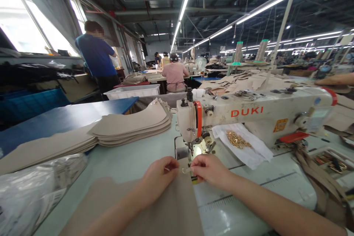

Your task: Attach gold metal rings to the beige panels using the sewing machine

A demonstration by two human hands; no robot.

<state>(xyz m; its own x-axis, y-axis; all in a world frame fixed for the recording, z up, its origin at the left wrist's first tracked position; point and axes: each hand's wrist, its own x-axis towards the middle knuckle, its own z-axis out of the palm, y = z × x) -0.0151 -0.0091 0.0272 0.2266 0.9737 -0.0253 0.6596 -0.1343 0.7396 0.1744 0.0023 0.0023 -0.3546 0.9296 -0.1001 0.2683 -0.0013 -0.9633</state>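
Observation:
A beige fabric panel (177,199) lies under the sewing machine (190,121), its narrow far end close to the needle area. My left hand (159,177) rests over this end, thumb and forefinger pinched together; a pale bit shows between them, too small to name. My right hand (208,171) pinches a small fabric tab (188,170) with a little ring at its left end, held against the panel's right edge. The machine's lamp lights the spot just beyond my fingers.
Stacked beige panels (129,127) lie at left, behind a clear plastic bag (35,188). Small gold metal pieces (238,139) sit on white wrapping (257,156) under the machine arm. Brown straps (326,188) hang at right. A standing person (98,57) and a seated person (175,73) are beyond.

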